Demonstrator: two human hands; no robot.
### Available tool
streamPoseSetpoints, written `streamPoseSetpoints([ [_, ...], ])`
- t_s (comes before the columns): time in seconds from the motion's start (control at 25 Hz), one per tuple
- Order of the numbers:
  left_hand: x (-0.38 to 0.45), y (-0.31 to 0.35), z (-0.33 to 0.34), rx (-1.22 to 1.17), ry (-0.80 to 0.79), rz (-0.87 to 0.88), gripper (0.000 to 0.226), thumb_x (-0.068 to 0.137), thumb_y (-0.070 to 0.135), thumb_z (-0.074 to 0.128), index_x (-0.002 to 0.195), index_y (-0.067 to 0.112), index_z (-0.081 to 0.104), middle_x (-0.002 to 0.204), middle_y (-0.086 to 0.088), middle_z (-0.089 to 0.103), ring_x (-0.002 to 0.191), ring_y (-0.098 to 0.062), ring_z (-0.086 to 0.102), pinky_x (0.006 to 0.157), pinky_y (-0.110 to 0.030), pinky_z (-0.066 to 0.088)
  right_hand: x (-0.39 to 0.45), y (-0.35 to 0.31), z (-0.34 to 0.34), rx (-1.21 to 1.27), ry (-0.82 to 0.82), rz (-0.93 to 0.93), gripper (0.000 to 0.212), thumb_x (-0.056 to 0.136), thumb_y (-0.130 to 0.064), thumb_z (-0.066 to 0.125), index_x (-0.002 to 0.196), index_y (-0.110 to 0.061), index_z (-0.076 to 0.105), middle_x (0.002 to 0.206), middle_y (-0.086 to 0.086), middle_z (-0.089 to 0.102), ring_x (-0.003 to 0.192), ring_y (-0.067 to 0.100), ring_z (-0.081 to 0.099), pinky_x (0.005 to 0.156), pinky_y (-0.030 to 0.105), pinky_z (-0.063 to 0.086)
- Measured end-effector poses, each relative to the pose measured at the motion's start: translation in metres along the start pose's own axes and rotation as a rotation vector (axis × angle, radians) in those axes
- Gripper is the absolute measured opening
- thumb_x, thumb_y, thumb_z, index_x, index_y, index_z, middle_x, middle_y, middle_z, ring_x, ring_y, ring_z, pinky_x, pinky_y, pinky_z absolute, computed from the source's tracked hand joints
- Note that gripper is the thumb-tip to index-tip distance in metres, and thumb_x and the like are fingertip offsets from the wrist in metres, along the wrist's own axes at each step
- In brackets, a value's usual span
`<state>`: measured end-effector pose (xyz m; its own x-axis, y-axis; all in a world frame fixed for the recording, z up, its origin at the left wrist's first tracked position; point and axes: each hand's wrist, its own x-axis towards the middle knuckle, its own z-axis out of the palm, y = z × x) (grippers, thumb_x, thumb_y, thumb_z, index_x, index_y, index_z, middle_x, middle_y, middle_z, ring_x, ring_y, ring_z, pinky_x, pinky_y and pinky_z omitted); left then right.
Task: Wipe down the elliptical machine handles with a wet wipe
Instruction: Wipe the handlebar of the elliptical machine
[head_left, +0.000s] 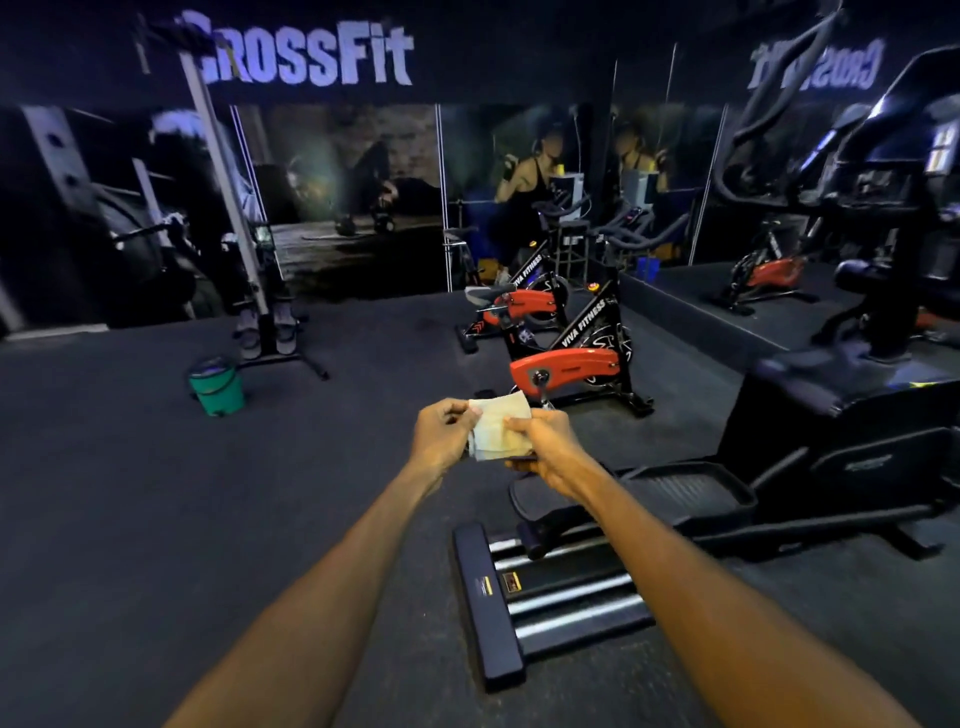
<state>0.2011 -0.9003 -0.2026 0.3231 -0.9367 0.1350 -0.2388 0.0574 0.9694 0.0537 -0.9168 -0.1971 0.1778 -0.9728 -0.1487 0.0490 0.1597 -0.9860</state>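
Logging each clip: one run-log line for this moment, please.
stage: wipe prep | hands: left and right both hold wipe | elliptical: at right, handles untouched

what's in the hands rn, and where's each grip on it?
A folded wet wipe, held by both hands. Left hand pinches its upper left edge; right hand grips the right side, with something dark underneath that can't be identified.

Gym: spin bikes (571, 358), elliptical machine (779, 467), wall mirrors (675, 182), CrossFit sign (306, 52)

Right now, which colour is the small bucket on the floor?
Green, with a dark lid; the bucket shows best in the head view.
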Motion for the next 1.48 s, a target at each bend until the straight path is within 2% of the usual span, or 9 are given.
streamPoseSetpoints([
  [0.2,0.14,-0.023,-0.019,0.0,-0.058,0.024,0.003,0.092,0.015,0.066,0.09,0.014,0.067,0.081,-0.005,0.069,0.064,-0.015,0.061,0.046,-0.022,0.046,0.135,-0.013,0.05,0.115,0.055,0.014,0.028,0.087,0.008,0.059,0.115,0.006,0.057,0.101,0.025,0.068,0.084,0.037,0.068,0.071,0.053,0.056],
  [0.48,0.362,-0.037,-0.045,0.132,-0.133,0.124,0.017,0.083,0.011,0.074,0.096,0.014,0.063,0.089,-0.011,0.069,0.085,-0.021,0.067,0.077,-0.038,0.055,0.325,-0.049,0.109,0.212,0.135,0.03,0.033,0.095,0.005,0.04,0.123,0.002,0.057,0.113,0.031,0.067,0.087,0.04,0.067,0.074,0.058,0.055],
  [0.6,0.445,-0.044,-0.031,0.184,-0.191,0.18,0.016,0.083,0.009,0.074,0.097,0.01,0.066,0.087,-0.008,0.068,0.08,-0.016,0.064,0.075,-0.021,0.052,0.394,-0.064,0.114,0.258,0.223,0.075,0.025,0.1,-0.004,0.041,0.117,-0.002,0.058,0.104,0.027,0.069,0.082,0.039,0.067,0.07,0.054,0.056],
  [0.68,0.498,-0.046,-0.012,0.213,-0.241,0.237,0.013,0.085,0.008,0.072,0.097,0.007,0.067,0.085,-0.002,0.064,0.075,-0.009,0.057,0.064,-0.006,0.044,0.445,-0.072,0.109,0.294,0.253,0.087,0.025,0.102,-0.012,0.041,0.119,-0.002,0.057,0.095,0.024,0.07,0.076,0.036,0.067,0.06,0.048,0.057],
  [0.84,0.603,-0.048,0.042,0.236,-0.337,0.346,0.011,0.086,0.009,0.07,0.097,0.008,0.071,0.088,0.001,0.067,0.081,-0.01,0.059,0.07,-0.007,0.043,0.542,-0.092,0.092,0.375,0.267,0.07,0.033,0.106,-0.024,0.039,0.11,0.001,0.06,0.072,0.015,0.071,0.062,0.027,0.067,0.05,0.039,0.057],
  [0.96,0.682,-0.042,0.092,0.208,-0.433,0.391,0.009,0.086,0.007,0.071,0.093,0.011,0.07,0.088,-0.002,0.068,0.083,-0.014,0.063,0.082,-0.026,0.052,0.621,-0.112,0.067,0.381,0.334,0.037,0.043,0.106,-0.03,0.037,0.115,0.003,0.062,0.086,0.017,0.071,0.068,0.027,0.065,0.053,0.038,0.057],
  [1.08,0.744,-0.027,0.132,0.174,-0.479,0.426,0.01,0.086,0.008,0.07,0.096,0.009,0.071,0.088,-0.002,0.068,0.081,-0.014,0.061,0.073,-0.016,0.048,0.688,-0.134,0.046,0.376,0.422,-0.016,0.04,0.105,-0.03,0.041,0.112,0.002,0.063,0.104,0.024,0.065,0.068,0.03,0.063,0.056,0.038,0.054],
  [1.24,0.835,-0.019,0.195,0.129,-0.537,0.46,0.011,0.084,0.012,0.072,0.086,0.022,0.069,0.083,0.003,0.069,0.079,-0.014,0.063,0.081,-0.03,0.053,0.768,-0.162,0.01,0.369,0.571,-0.058,0.035,0.105,-0.025,0.044,0.115,0.004,0.061,0.1,0.026,0.06,0.065,0.031,0.061,0.05,0.038,0.052],
  [1.48,0.95,0.007,0.308,0.031,-0.695,0.535,0.009,0.085,0.01,0.069,0.092,0.014,0.073,0.08,0.006,0.067,0.07,-0.003,0.058,0.069,-0.013,0.043,0.873,-0.201,-0.065,0.387,0.772,-0.178,0.039,0.106,-0.033,0.041,0.107,-0.002,0.064,0.087,0.017,0.068,0.066,0.027,0.065,0.052,0.034,0.053],
])
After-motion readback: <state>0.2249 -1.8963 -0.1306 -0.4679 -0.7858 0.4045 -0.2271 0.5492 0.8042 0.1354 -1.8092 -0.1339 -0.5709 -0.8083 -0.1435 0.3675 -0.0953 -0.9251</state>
